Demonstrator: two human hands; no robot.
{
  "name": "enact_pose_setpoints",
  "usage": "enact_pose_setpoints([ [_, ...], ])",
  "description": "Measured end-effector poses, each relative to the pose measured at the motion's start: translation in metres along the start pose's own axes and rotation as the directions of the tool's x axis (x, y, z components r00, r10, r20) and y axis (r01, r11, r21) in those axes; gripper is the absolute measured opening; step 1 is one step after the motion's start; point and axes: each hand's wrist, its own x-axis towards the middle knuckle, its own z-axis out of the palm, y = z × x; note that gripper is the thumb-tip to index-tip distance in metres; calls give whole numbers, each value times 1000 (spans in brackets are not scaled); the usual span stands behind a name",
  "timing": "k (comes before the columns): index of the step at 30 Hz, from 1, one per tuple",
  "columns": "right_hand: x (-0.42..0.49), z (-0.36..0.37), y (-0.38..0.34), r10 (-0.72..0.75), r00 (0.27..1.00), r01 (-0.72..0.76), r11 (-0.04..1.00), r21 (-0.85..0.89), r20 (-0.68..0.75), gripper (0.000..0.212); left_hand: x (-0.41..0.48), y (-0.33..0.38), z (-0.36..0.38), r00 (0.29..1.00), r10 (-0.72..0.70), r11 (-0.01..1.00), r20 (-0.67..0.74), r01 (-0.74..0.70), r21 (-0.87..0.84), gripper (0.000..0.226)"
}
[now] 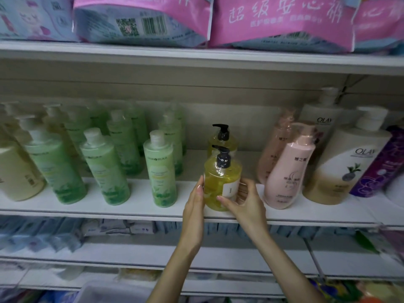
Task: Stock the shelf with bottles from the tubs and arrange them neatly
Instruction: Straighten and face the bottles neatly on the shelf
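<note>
Green bottles (pixel 160 171) left, pink bottle (pixel 288 171) right. Centre yellow bottle (pixel 218 184) pressed by straight-fingered left hand (pixel 193 208), apparently pinched by right hand (pixel 247 202).

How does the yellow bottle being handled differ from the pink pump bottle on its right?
The yellow bottle is see-through and squat; the pink bottle is opaque and taller. The yellow bottle has a black pump, the pink bottle a pink one. The left hand and right hand are on the yellow bottle; no hand touches the pink bottle. Both stand near the shelf front.
</note>
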Motion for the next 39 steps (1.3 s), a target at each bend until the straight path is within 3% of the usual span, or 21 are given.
enact_pose_setpoints([
  [8, -1, 13, 7, -21, 1000, 21, 1000, -1, 9, 77, 7, -2, -9, 999, -2, 1000, 36, 2, -6, 66],
  [14, 8, -12, -14, -10, 994, -21, 961, 275, 112, 71, 20, 6, -8, 999, -4, 1000, 42, 4, 11, 70],
  [20, 41, -20, -17, 209, 968, -234, 950, 208, 136, 89, 57, 14, -4, 995, -97, 991, 24, 99, -86, 77],
  [24, 56, -16, -13, 229, 949, -264, 953, 150, 216, 110, 74, 13, -1, 996, -90, 989, 16, 91, -119, 67],
  [27, 64, -12, -16, 179, 952, -231, 952, 201, 246, 83, 81, 18, 5, 995, -83, 982, 62, 92, -164, 56],
  [30, 68, -6, -17, 64, 969, -129, 955, 266, 238, 78, 89, 19, 11, 984, -132, 951, 120, 160, -266, 54],
  [34, 72, -5, -11, 41, 973, -111, 945, 306, 226, 78, 93, 19, 12, 969, -165, 930, 184, 215, -299, 66],
  [39, 70, -1, -20, 43, 944, -175, 906, 385, 328, 53, 97, 12, 4, 987, -134, 946, 91, 155, -284, 56],
])
